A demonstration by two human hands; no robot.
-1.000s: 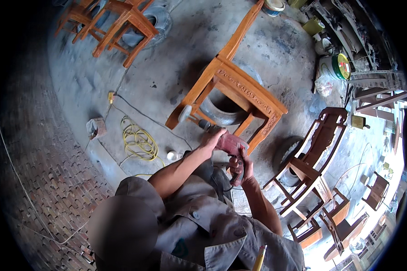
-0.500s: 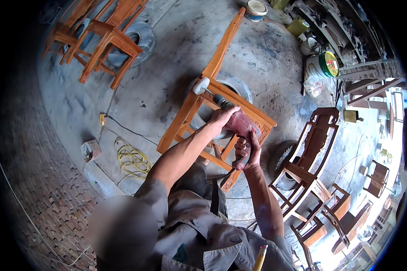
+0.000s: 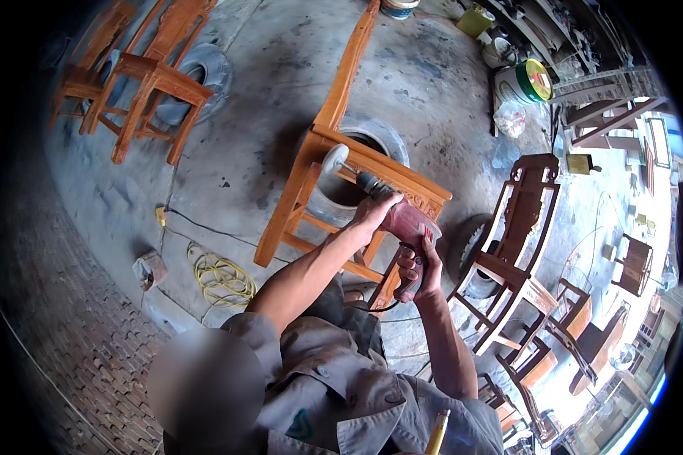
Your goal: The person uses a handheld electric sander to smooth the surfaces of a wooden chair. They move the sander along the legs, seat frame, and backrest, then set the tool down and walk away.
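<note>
A red power drill point(image 3: 415, 221) with a white polishing disc point(image 3: 335, 158) on its shaft is in both my hands. My left hand point(image 3: 372, 212) wraps round the front of the body, just behind the chuck. Around the rear handle my right hand point(image 3: 425, 270) is closed, fingers at the trigger side. Tilted over before me is an orange-brown wooden chair point(image 3: 404, 171) with carved trim. The disc is at the seat frame near the foot of the backrest; whether it touches the wood I cannot tell.
A tire point(image 3: 393, 142) lies beneath the chair. Two finished chairs point(image 3: 153, 70) stand far left; a darker chair point(image 3: 520, 227) leans at right. A yellow cable coil point(image 3: 218, 279) and a power cord point(image 3: 220, 229) lie on the floor at left. A bucket point(image 3: 525, 82) stands far right.
The view has shifted, so the surroundings appear farther left and up. Against the chair, the drill and disc have moved a little right and nearer to me. Both hands keep their hold.
</note>
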